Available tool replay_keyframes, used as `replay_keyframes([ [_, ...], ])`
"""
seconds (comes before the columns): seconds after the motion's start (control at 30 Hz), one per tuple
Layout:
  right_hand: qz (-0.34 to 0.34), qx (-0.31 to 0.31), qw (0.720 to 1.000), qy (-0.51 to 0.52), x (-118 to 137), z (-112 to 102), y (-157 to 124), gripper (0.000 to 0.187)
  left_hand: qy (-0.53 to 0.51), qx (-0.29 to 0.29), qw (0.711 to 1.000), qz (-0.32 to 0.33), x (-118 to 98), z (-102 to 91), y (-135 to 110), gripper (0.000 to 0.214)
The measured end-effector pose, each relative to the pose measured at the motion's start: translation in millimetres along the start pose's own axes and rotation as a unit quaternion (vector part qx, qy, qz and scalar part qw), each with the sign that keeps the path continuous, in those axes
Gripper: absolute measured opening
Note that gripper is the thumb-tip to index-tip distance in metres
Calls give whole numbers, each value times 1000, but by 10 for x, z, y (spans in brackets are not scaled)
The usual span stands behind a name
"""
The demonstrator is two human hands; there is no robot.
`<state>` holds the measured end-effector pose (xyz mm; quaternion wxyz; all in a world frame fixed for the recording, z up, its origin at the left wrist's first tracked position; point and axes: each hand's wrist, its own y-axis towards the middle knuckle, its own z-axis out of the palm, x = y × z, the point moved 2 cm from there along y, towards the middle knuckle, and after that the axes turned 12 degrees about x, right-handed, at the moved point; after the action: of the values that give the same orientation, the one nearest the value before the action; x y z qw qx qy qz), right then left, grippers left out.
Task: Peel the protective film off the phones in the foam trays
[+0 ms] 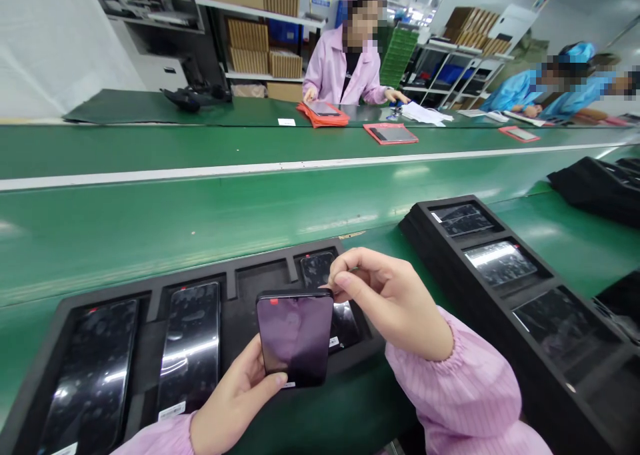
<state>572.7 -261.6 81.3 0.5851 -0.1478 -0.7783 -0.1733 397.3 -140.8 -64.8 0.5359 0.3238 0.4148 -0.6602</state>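
My left hand (235, 401) grips a dark phone (296, 335) from below, holding it upright over a black foam tray (60, 315). The phone has a small red tab at its top left corner. My right hand (387, 295) is curled, thumb and forefinger pinched at the phone's top right corner; what they pinch is too small to make out. In the tray lie three more phones: two at the left (193, 341) and one (320, 271) behind the held phone. One slot in the middle (260, 278) is empty.
A second black tray (500, 261) with phones stands to the right on the green conveyor belt (200, 208). Across the belt a person in pink (345, 61) works over red trays (390, 133). People in blue (540, 88) sit far right. Shelves with cartons stand behind.
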Motion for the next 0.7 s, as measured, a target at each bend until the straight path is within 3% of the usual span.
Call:
replay_keyframes([
  [0.13, 41, 32, 996, 73, 0, -41, 7, 15, -10, 2, 1000, 6, 38, -8, -20, 39],
  [0.43, 76, 23, 981, 175, -74, -34, 65, 24, -35, 36, 999, 11, 69, -14, -53, 57],
  [0.7, 76, 22, 984, 159, -78, -31, 66, 19, -68, 56, 996, 19, 69, 0, -42, 63],
])
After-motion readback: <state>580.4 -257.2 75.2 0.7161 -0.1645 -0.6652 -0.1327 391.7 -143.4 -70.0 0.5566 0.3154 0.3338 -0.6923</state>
